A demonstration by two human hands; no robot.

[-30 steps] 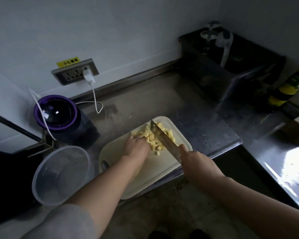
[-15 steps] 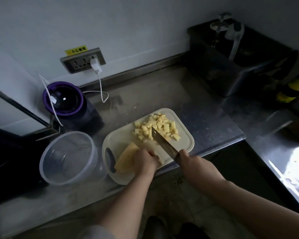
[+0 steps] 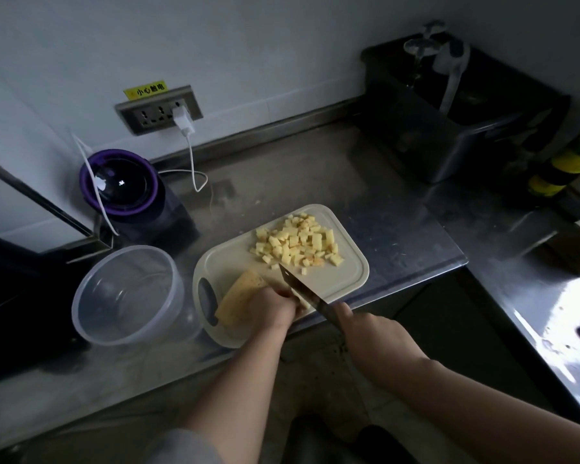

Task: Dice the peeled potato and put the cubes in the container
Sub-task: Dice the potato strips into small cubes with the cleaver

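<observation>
- Moved since a second ago: the left hand (image 3: 275, 306) is taken off the pile of cubes (image 3: 298, 244) and set on the uncut potato piece (image 3: 240, 298) at the near left of the cutting board (image 3: 230, 259). The knife (image 3: 300, 288) is drawn back from the pile with it.
- Head view: the potato piece is gripped on its near right side by the curled fingers of the left hand. Its long axis is laid diagonally, from the rim by the board's handle slot up toward the board's middle.
- The knife handle is clasped in the right hand (image 3: 372, 333). The blade is held just to the right of the left knuckles, with its tip pointed at the near edge of the pile.
- Whether blade and fingers touch cannot be told; the coming cut is judged to turn on that closeness.
- The container (image 3: 131, 329) is stood on the counter (image 3: 315, 182) just left of the board, nearer the left hand. No cubes are seen in it.
- Bare board is left between pile and piece. The board's near rim is placed close to the counter's front edge, so little room is left toward the person.
</observation>
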